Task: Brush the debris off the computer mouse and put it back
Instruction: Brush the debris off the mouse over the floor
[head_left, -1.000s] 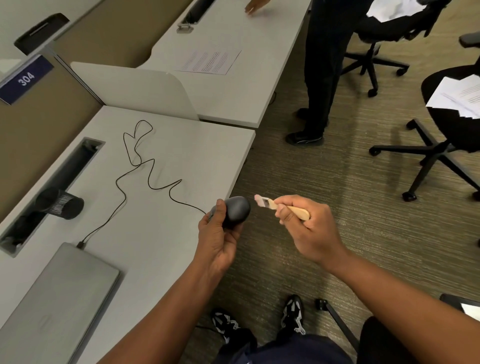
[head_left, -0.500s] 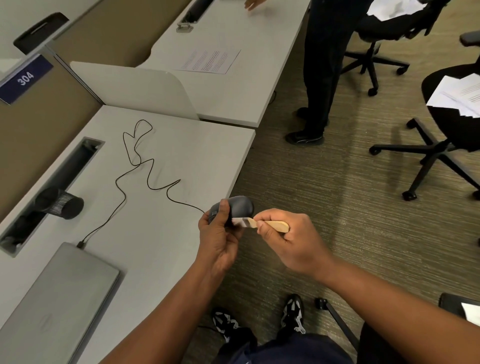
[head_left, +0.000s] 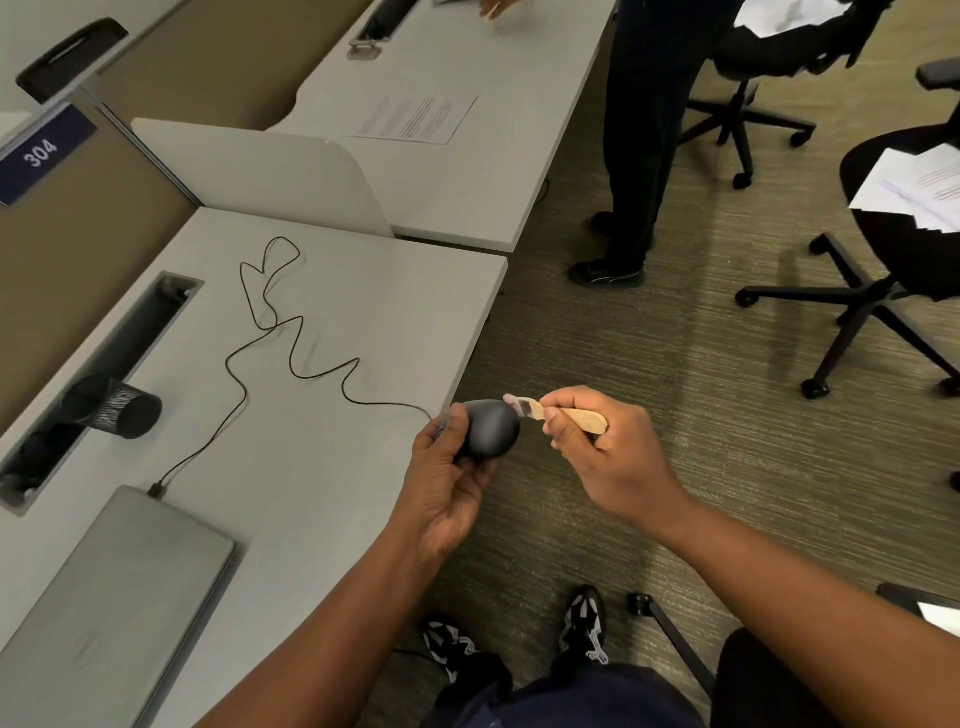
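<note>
Your left hand (head_left: 447, 483) grips computer mouse (head_left: 491, 428) at frame centre, beyond desk (head_left: 363, 312) edge so debris falls clear. Your right hand (head_left: 597, 457) pinches brush (head_left: 561, 414), bristles at mouse's upper right.

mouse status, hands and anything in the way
Left hand grips mouse off the desk edge. Right hand holds brush, bristles at mouse's far side. Nothing in the way.

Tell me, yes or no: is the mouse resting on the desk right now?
No, the left hand holds the mouse up just past the desk edge, while the right hand grips the brush.
</note>
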